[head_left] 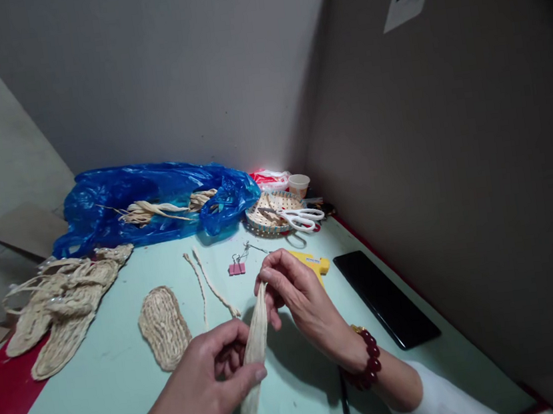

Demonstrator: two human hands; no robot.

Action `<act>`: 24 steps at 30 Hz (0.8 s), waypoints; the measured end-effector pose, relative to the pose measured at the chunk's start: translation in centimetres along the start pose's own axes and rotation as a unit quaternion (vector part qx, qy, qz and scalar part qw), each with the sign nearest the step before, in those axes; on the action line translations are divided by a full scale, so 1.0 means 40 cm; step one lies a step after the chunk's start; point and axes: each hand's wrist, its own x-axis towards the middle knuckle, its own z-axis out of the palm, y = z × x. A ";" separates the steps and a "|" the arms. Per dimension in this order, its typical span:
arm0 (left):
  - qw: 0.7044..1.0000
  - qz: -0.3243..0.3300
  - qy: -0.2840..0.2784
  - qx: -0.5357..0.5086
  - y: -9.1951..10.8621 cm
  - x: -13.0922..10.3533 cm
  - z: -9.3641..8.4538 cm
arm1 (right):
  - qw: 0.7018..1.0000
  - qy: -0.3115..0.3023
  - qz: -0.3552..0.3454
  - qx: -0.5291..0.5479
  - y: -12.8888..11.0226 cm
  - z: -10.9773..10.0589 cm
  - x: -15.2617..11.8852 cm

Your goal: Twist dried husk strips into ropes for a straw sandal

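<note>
A long pale strip of dried husk (256, 340) runs from the bottom edge up to a gathered, narrow tip. My right hand (294, 292), with a dark red bead bracelet at the wrist, pinches that tip. Lower down, my left hand (216, 375) grips the strip between thumb and fingers. Left of the hands lies a woven sole (164, 328) made of coiled fibre. Two short twisted cords (214, 285) rest just beyond my left hand. Behind my right hand a yellow glue gun (316, 262) is partly hidden.
A blue plastic bag (152, 182) with loose husk strips (153, 210) lies at the back. Near it are a woven basket (275, 217), white-handled scissors (303, 218) and a pink binder clip (237, 266). Woven sandals (72, 312) sit at left, a black phone-like slab (386, 297) at right.
</note>
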 end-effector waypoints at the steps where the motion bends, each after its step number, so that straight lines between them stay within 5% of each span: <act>1: 1.000 0.002 0.002 0.011 0.002 0.002 0.004 | 1.000 0.002 -0.001 -0.001 -0.001 0.001 -0.001; 5: 1.000 0.003 0.001 0.028 0.005 0.006 0.024 | 1.000 0.018 -0.001 -0.009 -0.003 0.008 -0.010; 15: 0.986 -0.003 -0.094 -0.138 0.006 0.005 0.040 | 0.997 0.064 -0.040 -0.016 -0.008 -0.004 0.000; 24: 0.986 -0.038 -0.035 -0.160 -0.015 -0.008 0.069 | 0.998 0.043 -0.031 0.029 -0.004 0.004 -0.002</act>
